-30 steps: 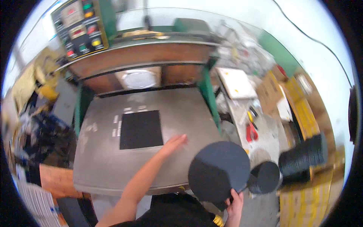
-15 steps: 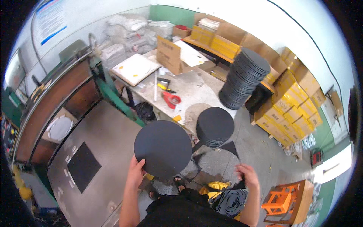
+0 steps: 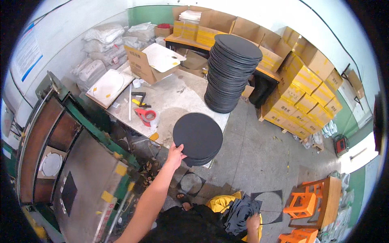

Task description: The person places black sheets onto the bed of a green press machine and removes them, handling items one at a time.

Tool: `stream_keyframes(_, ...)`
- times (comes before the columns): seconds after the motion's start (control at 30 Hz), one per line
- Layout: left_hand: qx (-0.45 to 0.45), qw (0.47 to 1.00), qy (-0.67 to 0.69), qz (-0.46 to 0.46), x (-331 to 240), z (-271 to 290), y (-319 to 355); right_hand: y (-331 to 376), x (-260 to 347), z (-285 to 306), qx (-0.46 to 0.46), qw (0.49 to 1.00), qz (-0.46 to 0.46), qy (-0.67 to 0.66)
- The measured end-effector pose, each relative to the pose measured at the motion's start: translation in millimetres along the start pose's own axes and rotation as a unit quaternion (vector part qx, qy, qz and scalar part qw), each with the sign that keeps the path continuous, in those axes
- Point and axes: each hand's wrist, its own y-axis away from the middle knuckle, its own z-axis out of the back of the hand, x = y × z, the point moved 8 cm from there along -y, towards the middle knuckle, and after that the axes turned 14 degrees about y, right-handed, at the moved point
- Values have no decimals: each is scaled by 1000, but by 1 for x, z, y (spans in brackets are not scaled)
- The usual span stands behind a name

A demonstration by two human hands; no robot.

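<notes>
My left hand (image 3: 175,156) pinches the near left edge of a thin black disc (image 3: 197,135), which lies over a short stack of black discs (image 3: 204,160) at the table's front corner. Low on the right, my right hand (image 3: 253,222) is closed on the edge of a black square sheet with a round hole (image 3: 278,218). Beside that hand, a heap of black offcuts (image 3: 242,210) sits in a yellow bag (image 3: 221,202). A tall, leaning stack of black discs (image 3: 231,75) stands farther back on the table.
The table (image 3: 182,93) bears a red tape dispenser (image 3: 146,116) and a cardboard box (image 3: 139,65). At left stands a green-framed machine with a metal bed (image 3: 91,178). Taped cartons (image 3: 304,93) are piled at right, near orange stools (image 3: 302,204). Another holed sheet (image 3: 180,186) lies on the floor.
My left hand has carried the disc right and forward onto the short stack. My right hand has lowered toward the yellow bag with the holed sheet. The view has turned right.
</notes>
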Motion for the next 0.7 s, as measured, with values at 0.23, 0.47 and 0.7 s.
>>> stream_keyframes(0.23,-41,998,-41,27,28,-16,-15,4,94,-83,23,948,294,-120)
stream_keyframes(0.47,0,996,-89,25,3,12,35,83,315,387,-47,693,586,-417)
stream_keyframes(0.7,-203,946,-243,-68,4,213,251,395,284,548,-108,73,972,-198)
